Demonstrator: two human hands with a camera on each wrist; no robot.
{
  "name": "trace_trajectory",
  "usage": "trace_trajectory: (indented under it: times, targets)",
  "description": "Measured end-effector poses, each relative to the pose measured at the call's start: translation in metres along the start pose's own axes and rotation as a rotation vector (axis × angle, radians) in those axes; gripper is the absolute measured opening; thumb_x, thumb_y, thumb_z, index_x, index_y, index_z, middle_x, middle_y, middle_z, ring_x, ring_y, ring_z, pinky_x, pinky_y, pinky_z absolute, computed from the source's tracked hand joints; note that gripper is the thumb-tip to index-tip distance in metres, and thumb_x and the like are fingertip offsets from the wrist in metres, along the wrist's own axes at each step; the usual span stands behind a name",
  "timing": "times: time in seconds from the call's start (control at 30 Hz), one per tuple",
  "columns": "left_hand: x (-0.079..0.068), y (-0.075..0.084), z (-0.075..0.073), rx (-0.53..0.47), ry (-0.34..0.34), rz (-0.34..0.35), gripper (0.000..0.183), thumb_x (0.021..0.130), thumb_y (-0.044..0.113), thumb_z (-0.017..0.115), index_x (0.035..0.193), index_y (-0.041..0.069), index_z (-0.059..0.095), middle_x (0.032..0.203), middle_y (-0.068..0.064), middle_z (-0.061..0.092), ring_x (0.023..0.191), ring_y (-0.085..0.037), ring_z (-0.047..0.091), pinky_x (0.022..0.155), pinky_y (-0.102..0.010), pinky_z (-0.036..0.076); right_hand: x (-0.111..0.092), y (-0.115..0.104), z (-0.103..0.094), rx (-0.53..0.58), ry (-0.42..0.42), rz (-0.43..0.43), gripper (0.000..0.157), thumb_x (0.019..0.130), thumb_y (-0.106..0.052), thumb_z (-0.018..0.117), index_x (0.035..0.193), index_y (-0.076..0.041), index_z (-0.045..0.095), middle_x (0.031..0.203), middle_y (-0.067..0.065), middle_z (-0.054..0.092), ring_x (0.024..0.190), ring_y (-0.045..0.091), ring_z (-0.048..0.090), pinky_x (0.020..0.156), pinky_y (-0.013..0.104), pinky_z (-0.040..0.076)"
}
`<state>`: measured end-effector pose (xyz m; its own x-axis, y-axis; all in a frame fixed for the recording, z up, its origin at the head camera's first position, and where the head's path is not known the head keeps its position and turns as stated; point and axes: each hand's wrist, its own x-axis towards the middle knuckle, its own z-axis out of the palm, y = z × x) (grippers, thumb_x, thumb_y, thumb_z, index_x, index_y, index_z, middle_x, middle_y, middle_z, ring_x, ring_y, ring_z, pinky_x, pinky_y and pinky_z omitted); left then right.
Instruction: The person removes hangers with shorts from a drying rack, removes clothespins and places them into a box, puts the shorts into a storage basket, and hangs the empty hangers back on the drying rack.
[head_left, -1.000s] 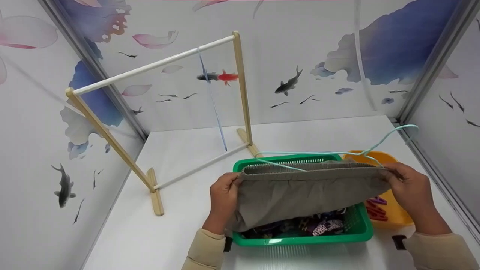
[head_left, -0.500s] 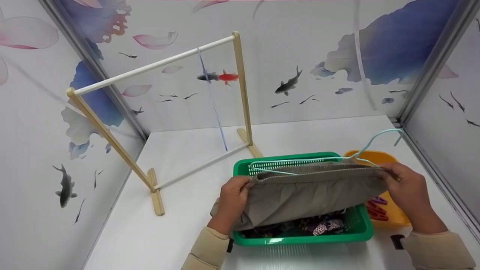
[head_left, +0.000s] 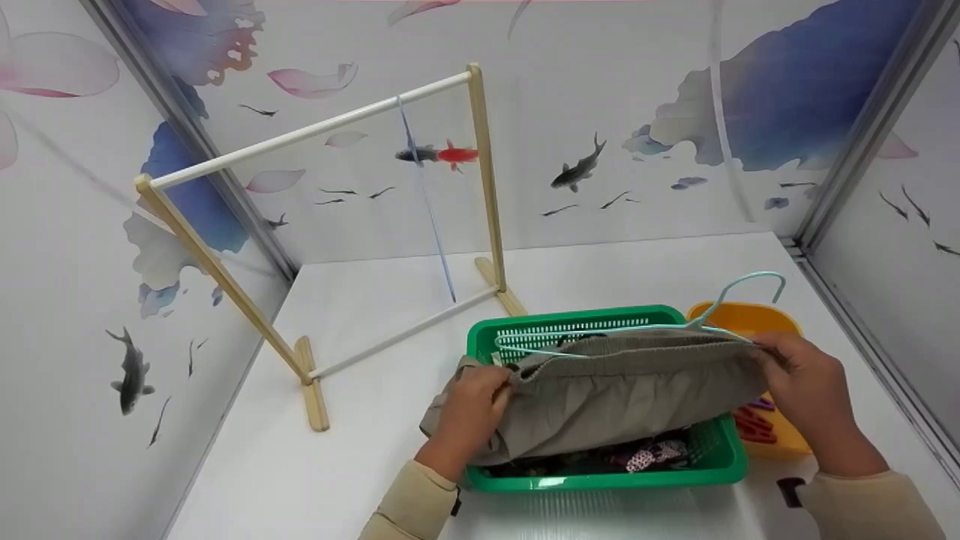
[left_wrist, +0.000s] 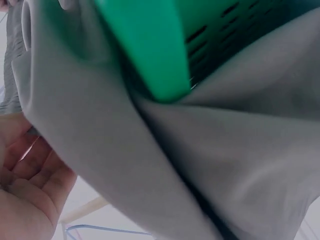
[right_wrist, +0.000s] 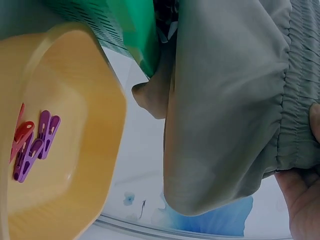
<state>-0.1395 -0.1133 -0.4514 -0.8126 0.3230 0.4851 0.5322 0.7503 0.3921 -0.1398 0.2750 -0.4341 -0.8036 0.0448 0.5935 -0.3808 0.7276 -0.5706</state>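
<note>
Grey-brown elastic-waist pants are stretched sideways over the green basket. My left hand pinches the waistband near its left end; in the left wrist view the fingers curl at its edge. The waistband's right end is gripped by my right hand, thumb outside in the right wrist view. A light-green clothes hanger sits partly in the waist opening, its hook upward and to the right. Its right arm runs down to my right fingers, while its left corner sticks out above the waistband. The fabric hides the lower wire's middle.
Dark patterned cloth lies in the basket. Beside it stands a yellow basin with red and purple clothespins. A wood-and-white drying rack stands at left, a blue hanger on its top bar.
The hanger's hook has shifted left and down. My left hand has moved right and lower with the waistband, and my right hand slightly left. More of the hanger's left corner now shows outside the waist.
</note>
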Motion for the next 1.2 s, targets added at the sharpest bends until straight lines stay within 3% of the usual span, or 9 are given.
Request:
trace_trajectory:
  times: [0.2, 0.27, 0.4, 0.5, 0.73, 0.97, 1.07, 1.2]
  targets:
    - [-0.004, 0.002, 0.0, 0.018, -0.116, -0.044, 0.004, 0.094, 0.011, 0.063, 0.092, 0.009, 0.066, 0.089, -0.001, 0.066, 0.085, -0.013, 0.063, 0.075, -0.028, 0.054, -0.002, -0.003, 0.003, -0.015, 0.019, -0.051, 0.022, 0.076, 0.02, 0.069, 0.095, 0.009, 0.066, 0.09, 0.022, 0.066, 0.094, -0.028, 0.036, 0.079, -0.004, 0.03]
    - [-0.004, 0.003, 0.0, 0.032, -0.145, -0.053, 0.004, 0.094, 0.011, 0.063, 0.093, 0.009, 0.067, 0.089, -0.002, 0.066, 0.085, -0.013, 0.063, 0.075, -0.029, 0.054, -0.002, -0.005, 0.003, -0.028, 0.028, -0.068, 0.023, 0.075, 0.02, 0.07, 0.094, 0.009, 0.066, 0.089, 0.021, 0.066, 0.091, -0.016, 0.051, 0.08, -0.003, 0.031]
    - [-0.005, 0.003, 0.001, 0.056, -0.174, -0.061, 0.004, 0.093, 0.011, 0.063, 0.093, 0.01, 0.066, 0.088, 0.0, 0.066, 0.081, -0.012, 0.06, 0.074, -0.029, 0.053, -0.003, -0.006, 0.004, -0.029, 0.044, -0.095, 0.023, 0.073, 0.02, 0.071, 0.092, 0.008, 0.067, 0.088, 0.019, 0.066, 0.09, -0.013, 0.052, 0.08, -0.003, 0.032]
    - [-0.007, 0.003, 0.002, 0.06, -0.184, -0.056, 0.004, 0.092, 0.009, 0.064, 0.089, 0.011, 0.065, 0.085, 0.001, 0.064, 0.077, -0.01, 0.055, 0.072, -0.028, 0.052, -0.004, -0.009, 0.004, -0.024, 0.05, -0.107, 0.023, 0.073, 0.02, 0.072, 0.092, 0.007, 0.068, 0.088, 0.019, 0.066, 0.093, -0.025, 0.038, 0.081, -0.003, 0.031]
    - [-0.011, 0.001, 0.003, 0.092, -0.226, -0.026, 0.006, 0.09, 0.007, 0.065, 0.086, 0.012, 0.064, 0.084, 0.001, 0.062, 0.076, -0.01, 0.053, 0.069, -0.028, 0.051, -0.005, -0.016, 0.006, -0.068, 0.052, -0.161, 0.026, 0.069, 0.02, 0.075, 0.089, 0.005, 0.068, 0.088, 0.017, 0.066, 0.094, -0.019, 0.039, 0.084, -0.003, 0.029]
    - [-0.013, -0.004, 0.004, 0.061, -0.273, -0.073, 0.01, 0.09, 0.006, 0.065, 0.083, 0.012, 0.062, 0.083, 0.001, 0.058, 0.076, -0.009, 0.05, 0.069, -0.027, 0.049, -0.005, -0.019, 0.008, -0.088, 0.059, -0.234, 0.028, 0.066, 0.021, 0.076, 0.088, 0.005, 0.068, 0.087, 0.017, 0.066, 0.099, -0.02, 0.036, 0.087, -0.003, 0.027]
    - [-0.013, -0.007, 0.003, 0.053, -0.282, -0.084, 0.012, 0.089, 0.005, 0.065, 0.081, 0.012, 0.06, 0.081, 0.002, 0.057, 0.075, -0.009, 0.048, 0.068, -0.026, 0.048, -0.005, -0.021, 0.009, -0.092, 0.051, -0.238, 0.028, 0.066, 0.019, 0.077, 0.087, 0.003, 0.069, 0.086, 0.014, 0.066, 0.093, -0.012, 0.044, 0.086, -0.003, 0.028]
    - [-0.013, -0.008, 0.002, 0.039, -0.281, -0.087, 0.011, 0.089, 0.004, 0.065, 0.082, 0.012, 0.06, 0.082, 0.002, 0.057, 0.076, -0.009, 0.049, 0.069, -0.027, 0.049, -0.004, -0.022, 0.009, -0.1, 0.045, -0.262, 0.029, 0.065, 0.018, 0.078, 0.087, 0.002, 0.069, 0.084, 0.013, 0.066, 0.084, 0.012, 0.056, 0.086, -0.003, 0.028]
